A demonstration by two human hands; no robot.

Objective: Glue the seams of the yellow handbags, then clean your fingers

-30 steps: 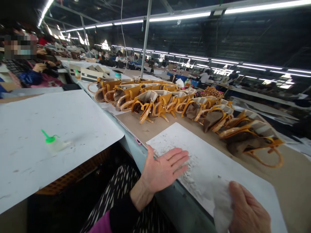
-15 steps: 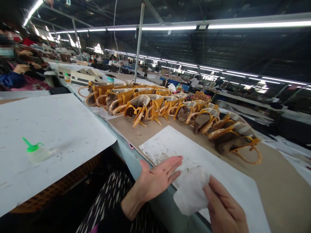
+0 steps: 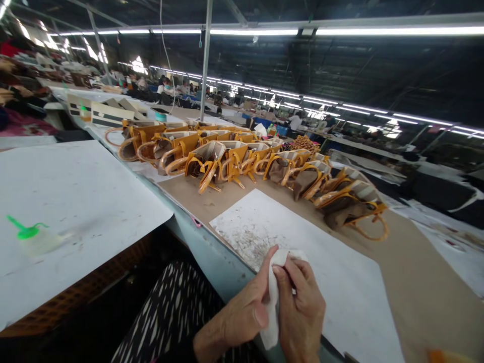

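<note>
A white cloth is bunched between my two hands above the near edge of the table. My right hand grips it, with thumb and fingers pinched on the fabric. Against the cloth's left side lies my left hand, its thumb apart and its other fingers mostly hidden behind the cloth. Beneath and beyond my hands is a white sheet with dark specks and smears on its left part. It rests on brown paper.
Rows of yellow-brown bags with looped handles stand across the table behind the sheet. At the left, a bottle with a green spout sits on another white-covered table. A metal pole rises behind the bags. People sit farther back.
My left hand, open and palm up before, has come against the cloth. My right hand has moved left with the cloth, which is now more bunched. The view has shifted slightly.
</note>
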